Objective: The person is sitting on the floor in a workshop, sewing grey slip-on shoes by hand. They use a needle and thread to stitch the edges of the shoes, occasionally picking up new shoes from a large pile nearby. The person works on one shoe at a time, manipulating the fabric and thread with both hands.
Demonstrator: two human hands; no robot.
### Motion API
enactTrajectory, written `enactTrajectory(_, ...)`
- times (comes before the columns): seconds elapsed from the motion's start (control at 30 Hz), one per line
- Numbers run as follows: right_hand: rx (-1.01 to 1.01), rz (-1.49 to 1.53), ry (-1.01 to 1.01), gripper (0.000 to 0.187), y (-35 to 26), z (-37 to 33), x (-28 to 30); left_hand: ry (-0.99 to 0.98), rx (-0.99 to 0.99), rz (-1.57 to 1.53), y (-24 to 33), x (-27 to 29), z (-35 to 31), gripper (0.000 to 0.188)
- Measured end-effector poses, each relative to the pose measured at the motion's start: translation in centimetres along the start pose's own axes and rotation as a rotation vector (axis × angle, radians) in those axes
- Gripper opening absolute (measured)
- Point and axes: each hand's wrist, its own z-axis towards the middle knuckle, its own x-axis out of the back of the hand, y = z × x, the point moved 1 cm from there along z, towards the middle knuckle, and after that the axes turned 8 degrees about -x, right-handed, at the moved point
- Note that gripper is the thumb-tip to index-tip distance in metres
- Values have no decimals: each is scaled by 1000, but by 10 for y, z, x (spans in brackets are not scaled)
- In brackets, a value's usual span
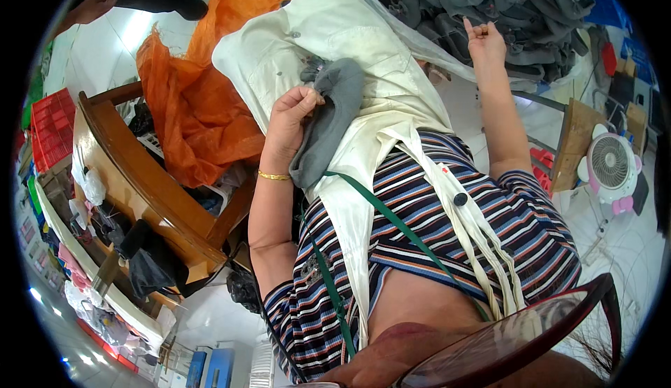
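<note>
Left hand [293, 119]: grip pinched on grey fabric piece [342, 98], lying over pale apron [391, 59]. Right hand [487, 44] by grey pile [524, 0] — fingers partly curled, can't tell if grasping.

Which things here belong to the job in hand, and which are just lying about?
Seemingly in use:
- grey fabric piece, held in the left hand
- heaped grey pieces near the right hand

Seemingly lying about:
- white-and-pink fan
- red crate
- black bag
</note>
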Motion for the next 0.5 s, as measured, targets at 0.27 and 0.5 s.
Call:
enactTrajectory(0.27,44,-97,-76,10,1,-19,-8,163,-257,992,-8,-15,23,36)
enactTrajectory(0.5,471,-292,-198,7,-78,-7,0,206,-291,884,-22,-19,36,32)
